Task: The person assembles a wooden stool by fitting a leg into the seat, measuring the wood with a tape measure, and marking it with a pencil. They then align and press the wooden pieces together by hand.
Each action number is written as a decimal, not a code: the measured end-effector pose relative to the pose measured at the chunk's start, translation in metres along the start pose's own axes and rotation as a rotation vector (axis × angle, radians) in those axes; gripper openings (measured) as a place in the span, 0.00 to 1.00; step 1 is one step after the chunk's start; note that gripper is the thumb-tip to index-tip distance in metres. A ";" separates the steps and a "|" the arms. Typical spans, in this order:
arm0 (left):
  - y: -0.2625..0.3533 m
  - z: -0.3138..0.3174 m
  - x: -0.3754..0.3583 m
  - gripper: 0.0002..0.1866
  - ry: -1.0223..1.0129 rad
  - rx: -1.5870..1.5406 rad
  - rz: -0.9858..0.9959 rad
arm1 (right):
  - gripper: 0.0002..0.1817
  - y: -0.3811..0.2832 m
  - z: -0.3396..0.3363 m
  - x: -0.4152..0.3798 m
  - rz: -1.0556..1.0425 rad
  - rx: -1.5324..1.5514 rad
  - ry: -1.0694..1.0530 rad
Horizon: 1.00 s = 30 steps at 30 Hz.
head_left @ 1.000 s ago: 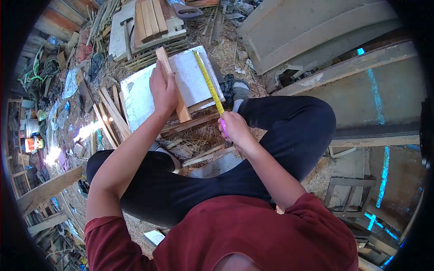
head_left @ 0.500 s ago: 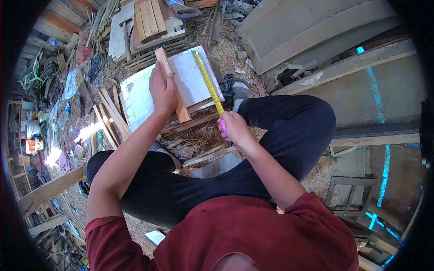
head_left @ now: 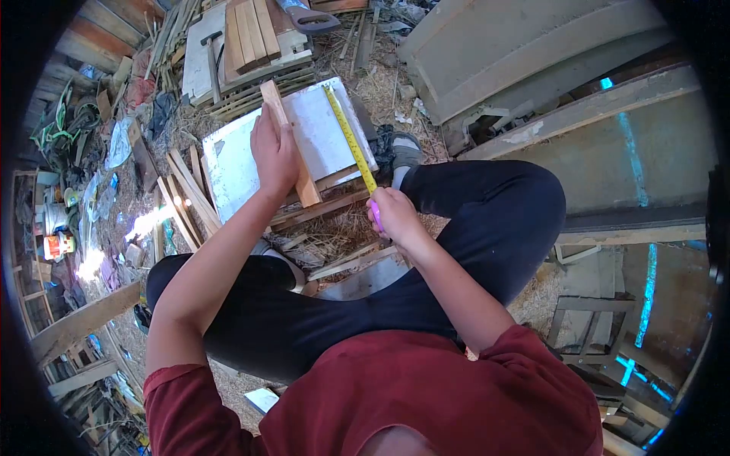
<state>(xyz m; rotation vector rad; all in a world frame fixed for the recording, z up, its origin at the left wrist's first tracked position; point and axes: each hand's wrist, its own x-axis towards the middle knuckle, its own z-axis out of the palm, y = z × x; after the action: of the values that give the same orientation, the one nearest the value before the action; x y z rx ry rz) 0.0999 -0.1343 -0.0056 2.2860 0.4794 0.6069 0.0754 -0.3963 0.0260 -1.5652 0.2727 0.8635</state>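
My left hand (head_left: 275, 156) holds a short wooden strip (head_left: 306, 182) on a white, scuffed board (head_left: 232, 163). The fingers lie along the strip's left side and the thumb reaches over it. My right hand (head_left: 394, 213) is closed around a tape measure, whose purple case (head_left: 376, 216) shows between the fingers. Its yellow blade (head_left: 348, 137) is pulled out across the right part of the board, apart from the strip. Part of the case is hidden in my palm.
Behind the board, several wooden slats (head_left: 251, 34), a hammer (head_left: 213, 64) and a handsaw (head_left: 310, 19) lie on a stack. Loose wood pieces (head_left: 186, 194) lie left of the board. Large panels (head_left: 525, 53) lean at the right. Straw and scraps cover the ground.
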 end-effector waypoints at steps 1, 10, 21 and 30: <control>0.001 -0.001 -0.001 0.34 -0.003 -0.002 -0.007 | 0.20 0.002 -0.001 0.001 -0.007 -0.012 -0.002; 0.000 0.000 -0.001 0.34 -0.009 0.007 -0.017 | 0.17 0.006 -0.002 0.005 -0.005 -0.034 -0.015; -0.001 0.000 -0.001 0.34 -0.014 0.005 -0.021 | 0.23 0.014 -0.003 0.010 -0.050 -0.085 0.025; -0.001 0.000 0.000 0.35 -0.013 0.019 -0.009 | 0.22 0.007 -0.003 0.006 -0.033 -0.066 0.000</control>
<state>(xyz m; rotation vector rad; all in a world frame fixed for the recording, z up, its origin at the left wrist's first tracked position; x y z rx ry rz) 0.1003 -0.1339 -0.0063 2.3035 0.4907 0.5847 0.0755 -0.3985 0.0166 -1.6264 0.2197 0.8547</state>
